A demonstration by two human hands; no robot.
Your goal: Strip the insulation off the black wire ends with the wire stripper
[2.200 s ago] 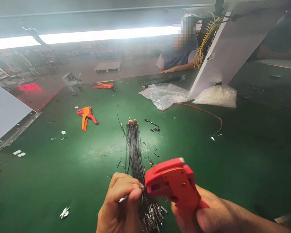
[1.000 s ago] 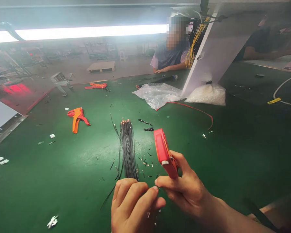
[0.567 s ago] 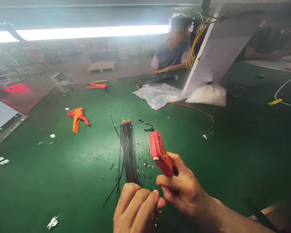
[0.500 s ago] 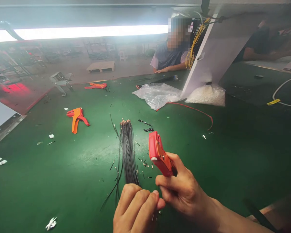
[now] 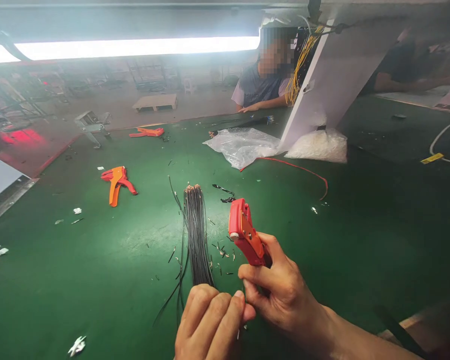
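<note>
So I've got the red-and-orange wire stripper (image 5: pixel 243 232) up in the right hand (image 5: pixel 281 287), fingers wrapped round its handle, just above the worktop (image 5: pixel 116 280). It's a chunky thing: rounded red head, orange side plate with small screws in it, and a pale tip facing my way. The head points up and tilts a bit left.

The left hand (image 5: pixel 210 320) is right next to it, thumb and fingers pinched together on what looks to me like a thin wire (image 5: pixel 243 286); only a sliver shows in the gap between the hands, so I can't tell exactly how it's gripped.

Just past the left hand there's the wire bundle (image 5: pixel 198 235), black and fairly straight, with coppery ends at the far side. Its near end is hidden from me. A few loose strands lie along its left, and little scraps (image 5: pixel 221 250) are scattered on its right.

As for containers, there's a crumpled clear plastic bag (image 5: pixel 243 147) lying pretty flat further back; can't make out any contents. Beside it, against the white panel (image 5: pixel 322 85), sits a fuller bag (image 5: pixel 318 146) packed with whitish stuff, too blurry for me to identify.
</note>
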